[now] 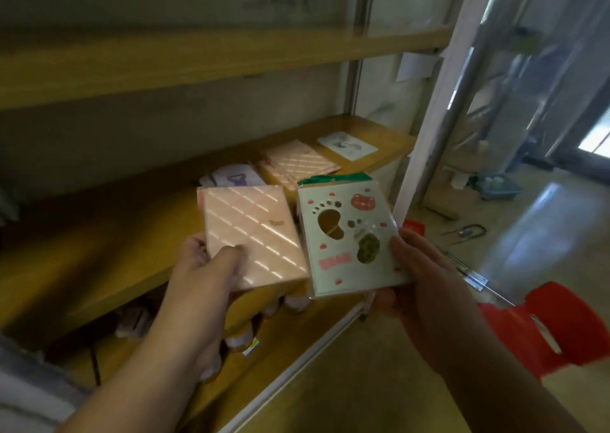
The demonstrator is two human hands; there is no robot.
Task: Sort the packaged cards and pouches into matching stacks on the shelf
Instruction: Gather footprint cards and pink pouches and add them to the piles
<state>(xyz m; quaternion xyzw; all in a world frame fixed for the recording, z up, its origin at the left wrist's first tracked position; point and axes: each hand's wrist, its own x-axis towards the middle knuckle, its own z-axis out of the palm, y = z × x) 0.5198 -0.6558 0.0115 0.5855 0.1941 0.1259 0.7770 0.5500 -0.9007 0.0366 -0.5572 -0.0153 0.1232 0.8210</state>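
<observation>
My left hand (211,267) grips a pink quilted pouch (255,234) by its near corner, thumb on top. My right hand (419,274) holds a pale green card pack (350,238) with paw-print cutouts, a pink bear face and a green top flap. Both packs hover side by side over the front edge of the wooden shelf (109,248). On the shelf behind them lie a stack of matching pink quilted pouches (298,165), a white-and-purple pack (232,177) and a pale blue card (346,145) at the far right.
An upper wooden shelf board (198,60) hangs above. A white metal post (432,126) bounds the shelf on the right. A red plastic stool (541,327) stands at the lower right, with tools and a basket (498,185) on the floor beyond.
</observation>
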